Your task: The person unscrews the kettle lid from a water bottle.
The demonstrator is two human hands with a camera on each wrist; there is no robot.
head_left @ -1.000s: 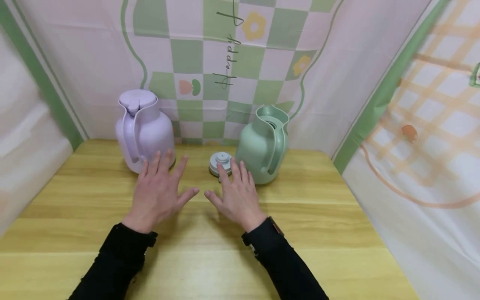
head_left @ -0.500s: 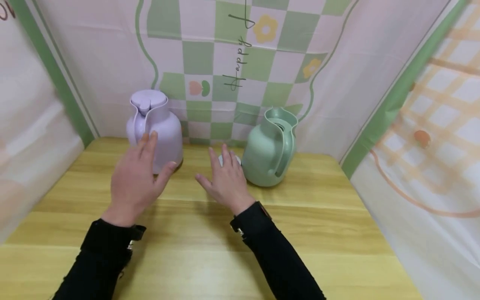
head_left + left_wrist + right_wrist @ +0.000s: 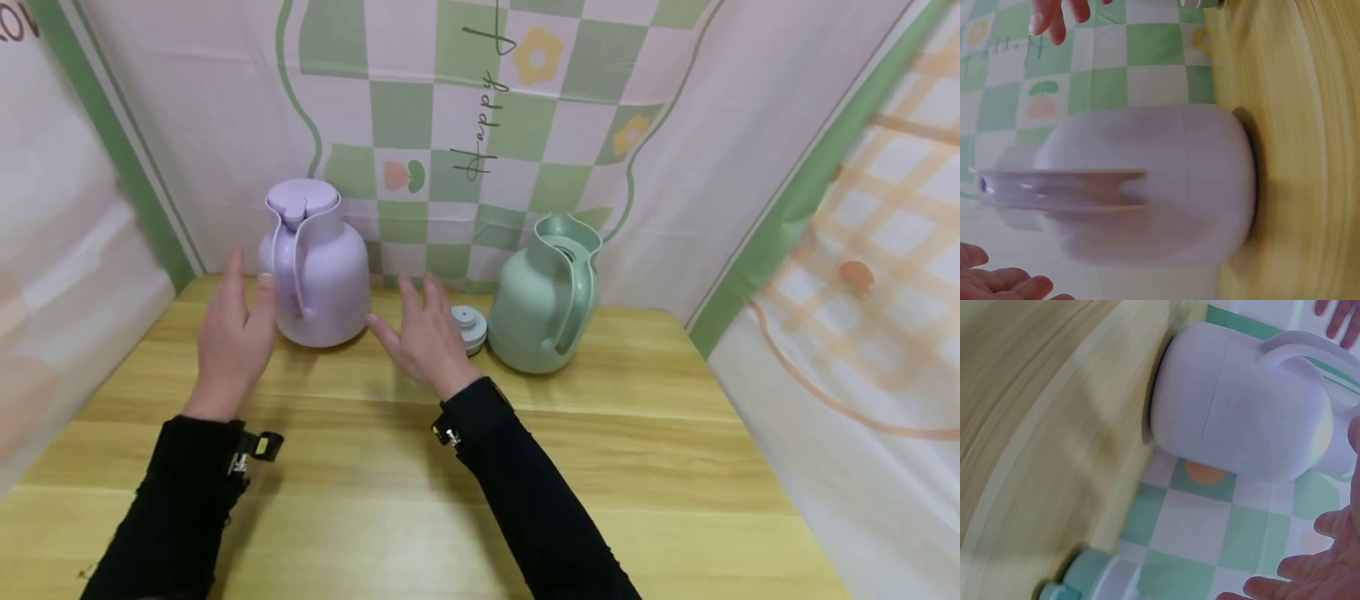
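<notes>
The fingers (image 3: 235, 271) of the left hand (image 3: 231, 342) are extended and released, holding nothing; those of the right hand (image 3: 426, 342) are likewise loose and slightly spread. Between the two hands, apart from both, is the lavender jug (image 3: 330, 283), upright near the back edge of the table, its long axis vertical. Its handle (image 3: 1079, 189) faces the person, turned slightly left, and its lid (image 3: 303, 196) is seated on top. A pale round stopper (image 3: 470, 327) sits beyond the right hand, just beside the green jug (image 3: 528, 308), which stands upright with its mouth uncovered and its handle angled toward the person and right.

The table (image 3: 390, 517) has a yellowish wood grain. Behind it hangs a backdrop (image 3: 402, 117) of green and white checks with flowers and sideways lettering; an orange-checked cloth (image 3: 900, 233) hangs at the right. Black sleeves (image 3: 525, 475) cover both forearms.

The left wrist view shows the handle head-on, both its raised edges visible. The right wrist view gives it in profile, with a gap before the left fingertips, and reveals green on the stopper's side.
</notes>
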